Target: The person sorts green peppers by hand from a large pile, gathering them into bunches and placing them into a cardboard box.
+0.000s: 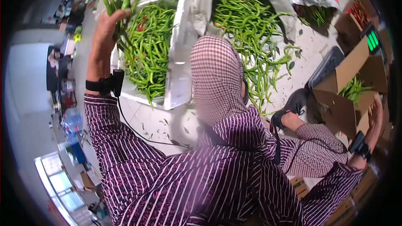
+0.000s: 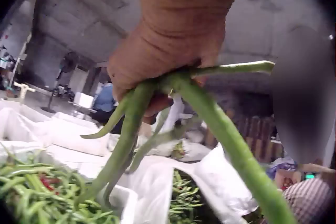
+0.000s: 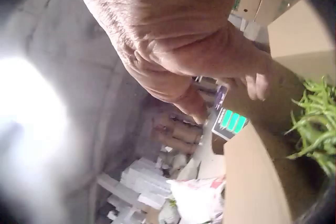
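My left hand (image 1: pixel 104 33) grips a small bunch of long green chili peppers (image 1: pixel 121 2), raised over the side of a white foam box (image 1: pixel 180 16). Close up in the left wrist view, the peppers (image 2: pixel 226 135) stick out below and beside the fingers. The foam box is full of green chilies (image 1: pixel 153 42) with a few red bits among them. At the far right, my right hand (image 1: pixel 375 115) is beside an open cardboard box (image 1: pixel 331 109) with some green chilies (image 1: pixel 354 88) inside. In the right wrist view its loosely bent fingers (image 3: pixel 257 85) hold nothing, above the box's flaps.
A big heap of green chilies (image 1: pixel 247 21) spills from a white sack onto the tiled floor. Beyond the cardboard box stands a scale display (image 1: pixel 372 42) with green lit digits. Red chilies (image 1: pixel 358 14) fill another carton. A cable runs from the left wrist across the body.
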Demonstrator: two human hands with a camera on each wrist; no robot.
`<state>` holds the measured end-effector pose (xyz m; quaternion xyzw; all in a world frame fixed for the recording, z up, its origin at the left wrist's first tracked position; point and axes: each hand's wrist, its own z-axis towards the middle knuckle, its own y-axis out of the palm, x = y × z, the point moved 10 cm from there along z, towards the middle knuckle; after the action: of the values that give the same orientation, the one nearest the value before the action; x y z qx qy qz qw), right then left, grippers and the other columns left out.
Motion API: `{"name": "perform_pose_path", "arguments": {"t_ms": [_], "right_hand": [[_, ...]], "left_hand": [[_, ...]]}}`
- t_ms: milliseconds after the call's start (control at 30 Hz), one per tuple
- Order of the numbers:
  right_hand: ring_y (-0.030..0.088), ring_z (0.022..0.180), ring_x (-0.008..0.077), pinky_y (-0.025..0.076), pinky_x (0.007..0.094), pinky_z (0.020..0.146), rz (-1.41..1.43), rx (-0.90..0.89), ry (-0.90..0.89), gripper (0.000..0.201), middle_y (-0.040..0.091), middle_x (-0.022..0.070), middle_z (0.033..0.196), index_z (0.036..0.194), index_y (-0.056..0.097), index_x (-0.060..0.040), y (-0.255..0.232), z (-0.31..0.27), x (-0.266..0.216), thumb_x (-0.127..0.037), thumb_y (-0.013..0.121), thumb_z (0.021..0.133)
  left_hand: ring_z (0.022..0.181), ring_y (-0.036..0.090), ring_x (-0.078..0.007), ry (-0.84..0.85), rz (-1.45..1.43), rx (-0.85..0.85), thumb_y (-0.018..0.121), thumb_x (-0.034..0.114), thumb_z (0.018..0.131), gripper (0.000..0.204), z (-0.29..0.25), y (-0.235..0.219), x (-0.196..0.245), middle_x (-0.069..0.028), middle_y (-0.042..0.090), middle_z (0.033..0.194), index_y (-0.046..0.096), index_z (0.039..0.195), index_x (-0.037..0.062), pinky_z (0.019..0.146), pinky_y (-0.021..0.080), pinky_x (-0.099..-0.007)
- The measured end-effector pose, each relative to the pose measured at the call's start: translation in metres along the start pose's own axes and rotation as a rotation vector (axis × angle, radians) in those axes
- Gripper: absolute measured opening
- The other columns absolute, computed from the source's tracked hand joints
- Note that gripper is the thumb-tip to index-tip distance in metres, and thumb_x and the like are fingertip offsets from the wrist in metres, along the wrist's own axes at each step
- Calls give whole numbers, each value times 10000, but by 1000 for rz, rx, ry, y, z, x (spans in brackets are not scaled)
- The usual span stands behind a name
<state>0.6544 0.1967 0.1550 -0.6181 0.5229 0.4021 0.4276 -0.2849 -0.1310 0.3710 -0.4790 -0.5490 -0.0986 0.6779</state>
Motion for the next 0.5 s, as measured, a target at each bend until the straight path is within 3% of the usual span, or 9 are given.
{"name": "perform_pose_path", "arguments": {"t_ms": [33,100,167,200,233,300,367,433,500], "right_hand": [[252,1387,172,220,327,1113,36,47,116,619,340,31,1477,1420,371,-109,-1,15,15,-381,566,900],[272,1382,169,227,322,1109,38,88,58,621,340,33,1479,1419,371,-97,15,9,-13,-389,563,905],[399,1311,199,323,287,1056,-179,-81,-191,540,422,68,1421,1384,418,-68,128,-44,-95,-327,552,930],[521,1174,162,408,241,954,-214,-99,-245,514,447,91,1401,1372,428,-53,182,-73,-125,-313,535,941],[535,1100,134,415,235,914,-217,-186,-208,491,466,87,1379,1365,433,-44,226,-97,-137,-290,522,950],[525,885,46,424,185,734,-217,-220,-163,425,542,74,1263,1304,488,-11,294,-139,-142,-233,521,943],[576,767,86,454,213,708,-228,-368,-33,351,644,43,962,1107,600,2,376,-189,-131,-156,609,794],[610,838,115,469,234,746,-223,-475,81,278,659,66,953,1068,621,0,441,-222,-126,-70,594,801],[597,909,116,469,249,785,-105,-664,77,274,640,77,1042,1107,603,13,477,-233,-107,-106,601,860]], "left_hand": [[657,523,-104,-19,13,50,685,263,760,257,-1,-18,-27,-14,583,800,633,907,58,557,391,-239],[657,522,-116,-142,-8,130,672,225,765,221,-3,-58,-88,-13,570,795,617,896,56,562,387,-251],[640,510,-114,-136,-92,246,660,192,769,214,-21,-59,-90,-14,561,790,606,907,38,567,388,-248],[635,498,-109,-190,-190,215,651,168,792,219,-25,-55,-95,-21,557,782,580,927,10,578,390,-235],[635,498,-109,-189,-190,216,651,168,792,219,-31,-51,-88,-21,557,782,580,927,10,578,390,-235],[667,457,-86,-132,-764,-61,617,124,835,225,-46,2,-48,-44,539,829,526,997,-3,580,371,-220],[633,466,-90,-82,-960,-208,608,134,852,171,-70,54,10,-32,534,758,546,913,-13,577,382,-222],[632,450,-82,-41,-1165,-374,606,136,845,185,-92,107,64,-39,531,759,556,913,-29,578,377,-217],[605,463,-80,-60,-1189,-428,622,145,828,229,-103,152,77,-35,537,748,548,942,-39,543,378,-220]]}}
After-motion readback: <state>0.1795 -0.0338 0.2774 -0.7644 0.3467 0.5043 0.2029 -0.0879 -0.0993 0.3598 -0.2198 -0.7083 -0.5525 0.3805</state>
